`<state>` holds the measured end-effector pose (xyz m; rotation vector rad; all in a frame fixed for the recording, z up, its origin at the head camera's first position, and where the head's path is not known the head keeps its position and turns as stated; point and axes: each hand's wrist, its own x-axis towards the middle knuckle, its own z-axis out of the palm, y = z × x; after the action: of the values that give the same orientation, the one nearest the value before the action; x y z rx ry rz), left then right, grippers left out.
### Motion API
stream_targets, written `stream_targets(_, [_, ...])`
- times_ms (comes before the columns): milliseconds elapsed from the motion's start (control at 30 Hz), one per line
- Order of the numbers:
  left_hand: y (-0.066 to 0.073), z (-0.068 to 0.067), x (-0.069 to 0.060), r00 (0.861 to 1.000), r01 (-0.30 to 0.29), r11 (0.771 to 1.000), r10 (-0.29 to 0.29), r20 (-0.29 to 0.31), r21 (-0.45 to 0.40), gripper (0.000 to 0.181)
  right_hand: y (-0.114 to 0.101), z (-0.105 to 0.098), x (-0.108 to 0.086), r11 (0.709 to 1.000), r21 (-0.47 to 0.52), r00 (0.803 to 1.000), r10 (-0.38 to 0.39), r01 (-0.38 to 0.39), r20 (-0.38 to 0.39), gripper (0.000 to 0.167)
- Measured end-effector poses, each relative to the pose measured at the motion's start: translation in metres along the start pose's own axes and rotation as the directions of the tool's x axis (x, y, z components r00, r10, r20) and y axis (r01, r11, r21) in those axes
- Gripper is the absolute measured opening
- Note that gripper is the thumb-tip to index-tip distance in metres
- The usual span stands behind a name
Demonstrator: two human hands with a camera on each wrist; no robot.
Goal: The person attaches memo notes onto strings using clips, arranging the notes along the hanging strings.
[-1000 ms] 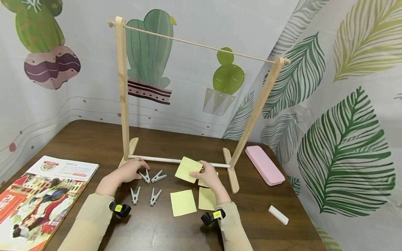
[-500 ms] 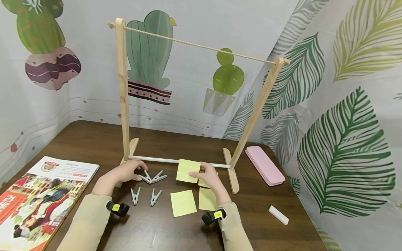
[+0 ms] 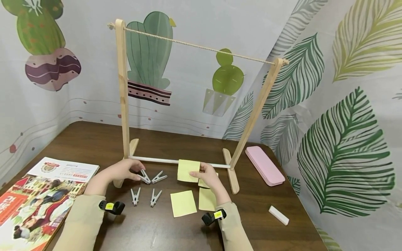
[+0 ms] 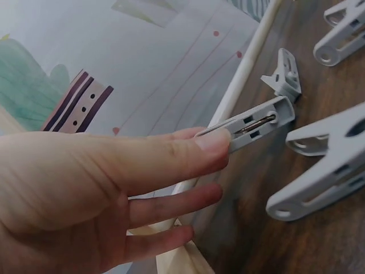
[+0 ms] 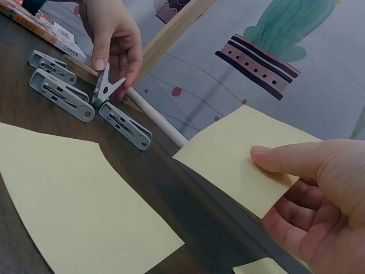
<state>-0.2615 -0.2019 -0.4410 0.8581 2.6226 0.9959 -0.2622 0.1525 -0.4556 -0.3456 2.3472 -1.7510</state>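
At table, note in right grip, pink case closed

Our left hand pinches a gray clothespin | we see three more clothespins nearby | white rod behind | brown tabletop

Head view: bright, even, diffuse light, source out of frame. Faint pale sheen on table, on viewer's side of both the left grip and right grip. Wide-lens stretch: wooden post beyond right grip splays outward. Magazine beside left grip: smallest print illegible. Both wrist views dimmer, greyer, flatter in contrast. Right wrist: soft dark shade on table below the note in right grip. Left wrist: clothespin at fingertips slightly soft-edged.
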Motion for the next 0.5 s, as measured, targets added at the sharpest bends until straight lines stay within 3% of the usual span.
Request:
stream_targets(233, [0.0005,-0.0051,-0.0028,1.0,-0.012,0.998,0.012,0.001,-0.061,0.037,-0.0015,0.0006,-0.0012,1.0,0.004,1.0,-0.008,0.008,-0.002,0.027])
stream_targets(500, [0.0036,-0.0058,-0.0025,0.996,-0.085,0.991,0.082,-0.04,-0.1,0.039,0.0014,-0.0005,-0.0009,1.0,0.007,1.0,-0.011,0.011,-0.016,0.031])
